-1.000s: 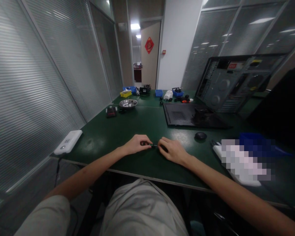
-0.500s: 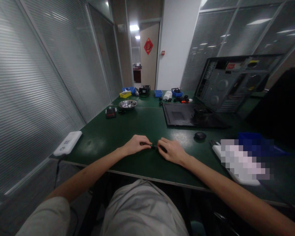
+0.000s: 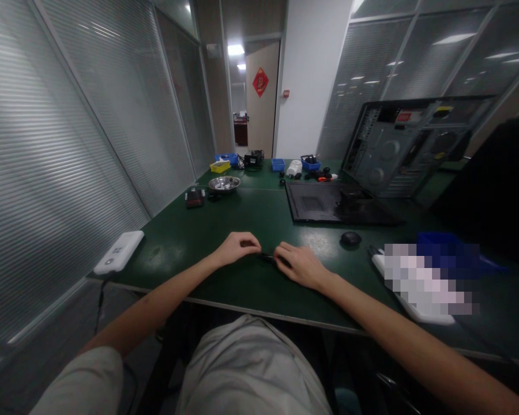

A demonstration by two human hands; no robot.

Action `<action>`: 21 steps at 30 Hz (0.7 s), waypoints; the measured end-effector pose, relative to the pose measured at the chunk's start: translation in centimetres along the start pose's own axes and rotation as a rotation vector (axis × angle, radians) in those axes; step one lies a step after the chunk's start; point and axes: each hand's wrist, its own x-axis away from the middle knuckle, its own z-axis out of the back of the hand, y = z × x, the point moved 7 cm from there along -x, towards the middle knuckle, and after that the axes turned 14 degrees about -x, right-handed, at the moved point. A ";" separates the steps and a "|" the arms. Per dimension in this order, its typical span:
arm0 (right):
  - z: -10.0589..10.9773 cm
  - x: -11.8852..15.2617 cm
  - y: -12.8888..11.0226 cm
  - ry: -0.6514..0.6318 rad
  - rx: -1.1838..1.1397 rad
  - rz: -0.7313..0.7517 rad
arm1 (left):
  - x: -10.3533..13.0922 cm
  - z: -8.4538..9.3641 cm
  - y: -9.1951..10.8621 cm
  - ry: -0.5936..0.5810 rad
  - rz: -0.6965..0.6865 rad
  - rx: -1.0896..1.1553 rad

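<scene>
Over the near middle of the green table, my left hand (image 3: 239,248) is closed in a pinch, thumb against fingertips. What it pinches, if anything, is too small to name. A thin dark rod-like piece (image 3: 267,256) sticks out leftward from the fingers of my right hand (image 3: 301,265), which is curled round it and rests low by the tabletop. The piece's left end lies just under my left fingertips; I cannot tell whether they touch it. Most of what lies inside the right fingers is hidden.
A black mouse (image 3: 350,238) lies right of my hands, before a dark flat panel (image 3: 315,204). An open computer case (image 3: 389,150) stands behind. Far left are a metal dish (image 3: 224,184) and a dark box (image 3: 194,198); a white device (image 3: 119,252) sits at the left edge.
My left hand has shifted slightly left and up, away from the small piece it was gripping beside my right hand. More of the dark piece shows now. The right hand has barely moved.
</scene>
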 end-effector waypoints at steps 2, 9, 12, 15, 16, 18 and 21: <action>0.1 0.1 0.1 0.017 -0.010 -0.005 | -0.2 0.2 -0.5 0.023 0.037 -0.074; 1.0 0.4 1.0 0.167 -0.092 -0.054 | -0.6 0.4 1.2 0.056 -0.069 -0.190; 1.1 0.4 1.4 0.189 -0.112 -0.065 | -0.5 0.6 1.0 -0.005 -0.073 -0.187; 1.0 0.4 1.6 0.193 -0.119 -0.067 | -0.4 0.7 0.3 -0.043 -0.108 -0.233; 1.0 0.4 1.7 0.193 -0.122 -0.069 | -0.3 0.8 0.1 -0.039 -0.116 -0.256; 0.9 0.4 1.7 0.194 -0.125 -0.073 | -0.3 0.9 -0.4 -0.026 -0.115 -0.291; 1.0 0.4 1.6 0.195 -0.128 -0.073 | -0.2 0.6 -0.5 -0.029 -0.112 -0.303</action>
